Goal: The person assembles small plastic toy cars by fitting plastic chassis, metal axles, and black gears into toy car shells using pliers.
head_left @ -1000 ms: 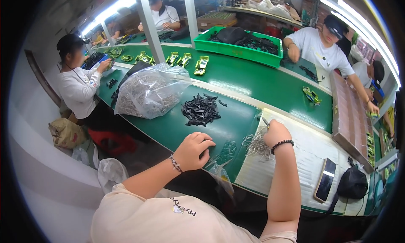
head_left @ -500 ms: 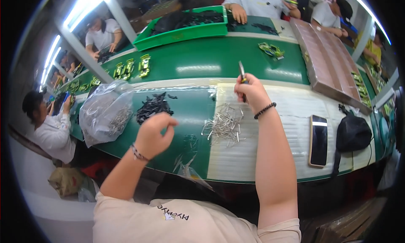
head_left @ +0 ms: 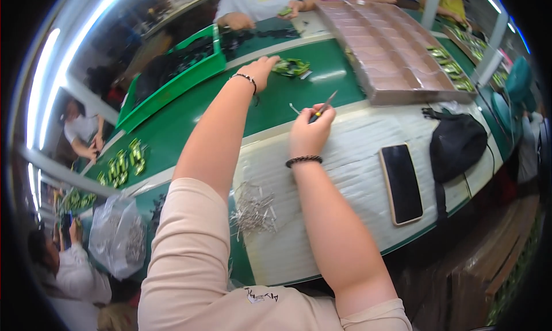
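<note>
My left hand [head_left: 263, 70] stretches far across the green conveyor belt [head_left: 230, 109] and rests its fingers on a small green-and-black part [head_left: 292, 67]. My right hand [head_left: 310, 132] sits over the white mat [head_left: 345, 175] and is closed around a thin metal tool [head_left: 324, 106] with a yellow band, its tip pointing up and away. A heap of small metal pins [head_left: 253, 209] lies on the mat near my left elbow.
A black phone [head_left: 401, 183] and a black pouch [head_left: 458, 147] lie to the right. A long brown compartment tray [head_left: 385, 49] runs along the belt. A green crate [head_left: 172, 81], more green parts [head_left: 123, 164] and a clear plastic bag [head_left: 118, 236] are left. Other people work around.
My head has turned right. My left hand left the dark parts by the bag and reached forward across the belt to the green part. My right hand still holds the tool.
</note>
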### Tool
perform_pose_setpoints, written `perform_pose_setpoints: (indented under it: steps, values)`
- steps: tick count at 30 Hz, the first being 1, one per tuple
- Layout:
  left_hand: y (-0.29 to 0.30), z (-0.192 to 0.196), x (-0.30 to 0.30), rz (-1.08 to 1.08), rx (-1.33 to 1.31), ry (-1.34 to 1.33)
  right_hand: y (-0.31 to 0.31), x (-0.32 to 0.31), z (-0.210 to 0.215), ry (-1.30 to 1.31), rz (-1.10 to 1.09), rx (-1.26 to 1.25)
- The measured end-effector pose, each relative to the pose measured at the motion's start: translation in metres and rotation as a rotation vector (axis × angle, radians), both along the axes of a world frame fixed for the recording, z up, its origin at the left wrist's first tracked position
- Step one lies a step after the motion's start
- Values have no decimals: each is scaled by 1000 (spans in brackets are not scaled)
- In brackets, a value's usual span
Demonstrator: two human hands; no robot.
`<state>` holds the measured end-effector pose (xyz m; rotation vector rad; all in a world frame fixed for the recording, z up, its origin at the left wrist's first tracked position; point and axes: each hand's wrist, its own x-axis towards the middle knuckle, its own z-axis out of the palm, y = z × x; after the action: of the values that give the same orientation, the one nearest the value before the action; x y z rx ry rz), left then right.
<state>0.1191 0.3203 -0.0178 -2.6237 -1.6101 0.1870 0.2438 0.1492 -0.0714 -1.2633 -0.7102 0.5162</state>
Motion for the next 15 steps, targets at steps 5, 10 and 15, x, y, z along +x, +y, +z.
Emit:
perform_pose_setpoints:
  steps: [5,10,15]
  values:
    - [44,-13,56,-55,-31,-58,6,11,0,374,-3,-34]
    - [31,12,60,-114,20,100,9,14,0,430,15,-69]
    - [-50,37,24,-16,-40,-237,12,13,9,638,47,-36]
